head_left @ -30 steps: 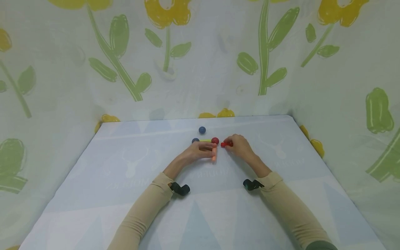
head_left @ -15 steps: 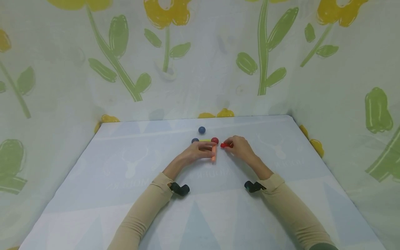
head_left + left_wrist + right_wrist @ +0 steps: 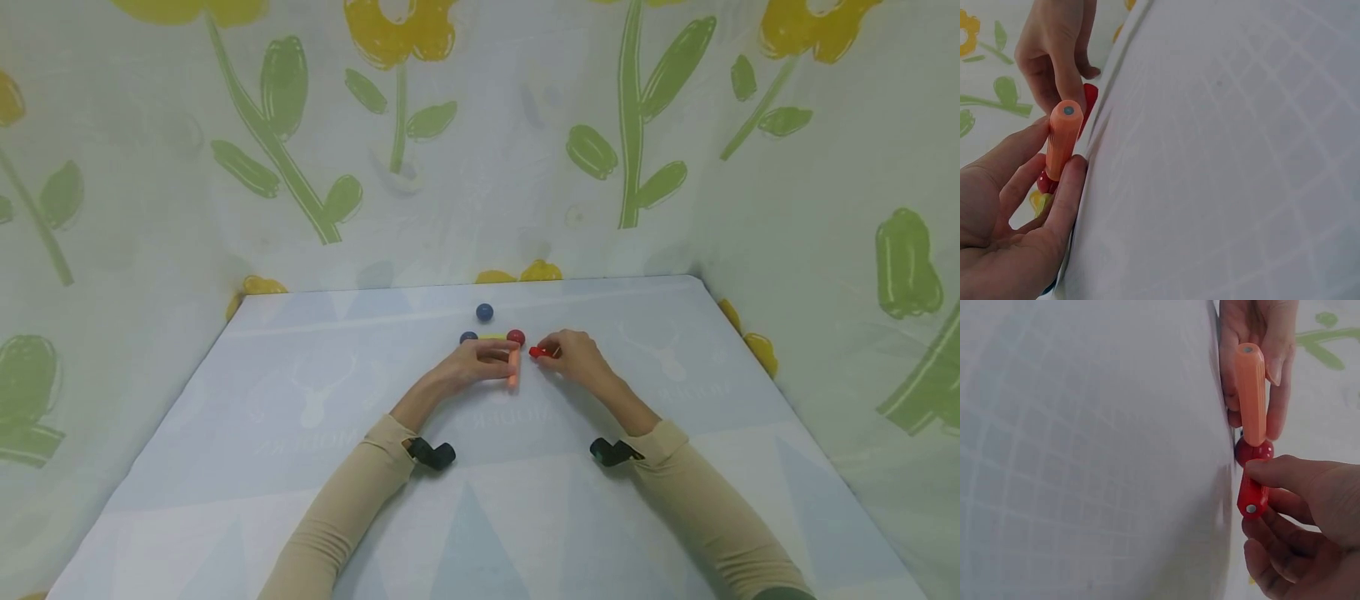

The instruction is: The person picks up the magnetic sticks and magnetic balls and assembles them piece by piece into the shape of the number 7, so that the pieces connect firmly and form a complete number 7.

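My left hand (image 3: pixel 471 363) pinches an orange magnetic rod (image 3: pixel 513 369) between thumb and fingers. A grey metal disc shows at the rod's near end in the left wrist view. The orange rod's far end meets a dark red ball (image 3: pixel 515 337), which a yellow-green rod (image 3: pixel 492 337) links to a blue ball (image 3: pixel 468 337). Just to the right, my right hand (image 3: pixel 577 356) pinches a short red magnetic rod (image 3: pixel 1252 494) between thumb and fingers. In the head view a small gap parts this red rod from the ball. Fingers hide some of both held rods.
A second blue ball (image 3: pixel 484 312) lies alone behind the joined pieces. All of it is on a pale printed table covering (image 3: pixel 300 467). Flower-patterned fabric walls (image 3: pixel 510 167) close off the back and sides. Each wrist wears a dark camera (image 3: pixel 432 455).
My right hand has drawn slightly toward me, with the red rod turning a little in its fingers. My left hand and the joined pieces stay practically still.
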Tool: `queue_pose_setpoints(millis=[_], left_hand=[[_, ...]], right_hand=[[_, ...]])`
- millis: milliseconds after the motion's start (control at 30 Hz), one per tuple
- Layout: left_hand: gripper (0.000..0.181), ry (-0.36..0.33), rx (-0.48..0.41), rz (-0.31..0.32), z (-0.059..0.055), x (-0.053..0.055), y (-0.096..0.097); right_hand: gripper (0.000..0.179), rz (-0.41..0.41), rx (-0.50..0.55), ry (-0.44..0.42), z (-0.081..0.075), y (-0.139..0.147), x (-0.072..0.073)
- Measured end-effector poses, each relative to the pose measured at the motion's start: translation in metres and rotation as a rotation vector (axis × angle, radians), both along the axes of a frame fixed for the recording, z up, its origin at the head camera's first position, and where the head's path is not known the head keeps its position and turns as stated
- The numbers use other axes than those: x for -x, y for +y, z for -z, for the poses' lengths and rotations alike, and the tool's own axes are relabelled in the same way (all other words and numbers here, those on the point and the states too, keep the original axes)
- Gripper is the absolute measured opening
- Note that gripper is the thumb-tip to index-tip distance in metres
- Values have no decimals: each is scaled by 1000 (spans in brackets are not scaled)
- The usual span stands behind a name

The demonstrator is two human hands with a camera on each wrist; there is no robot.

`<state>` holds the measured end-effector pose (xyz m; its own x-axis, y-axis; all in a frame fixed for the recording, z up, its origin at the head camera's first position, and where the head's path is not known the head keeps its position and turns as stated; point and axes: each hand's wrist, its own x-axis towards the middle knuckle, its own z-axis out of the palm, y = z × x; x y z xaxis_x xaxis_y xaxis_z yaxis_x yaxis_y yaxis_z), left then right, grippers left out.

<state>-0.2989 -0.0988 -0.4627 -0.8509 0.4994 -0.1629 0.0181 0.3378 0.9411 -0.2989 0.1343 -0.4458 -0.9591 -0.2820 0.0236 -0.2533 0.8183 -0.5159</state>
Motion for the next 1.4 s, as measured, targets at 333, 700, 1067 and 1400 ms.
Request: queue_pose_setpoints(millis=[333, 700, 1067, 1400], left_hand=[[55, 4, -1, -7, 0, 0, 0], [54, -3, -43, 14, 0, 0, 0], [52, 7, -31, 20, 0, 1, -1], [52, 1, -34, 27, 0, 1, -1]], right_hand=[[33, -12, 57, -88, -3, -3, -8], [31, -48, 144, -211, -5, -6, -16], [38, -19, 167, -362, -5, -9, -23], [34, -52, 182, -395, -3, -10, -34]])
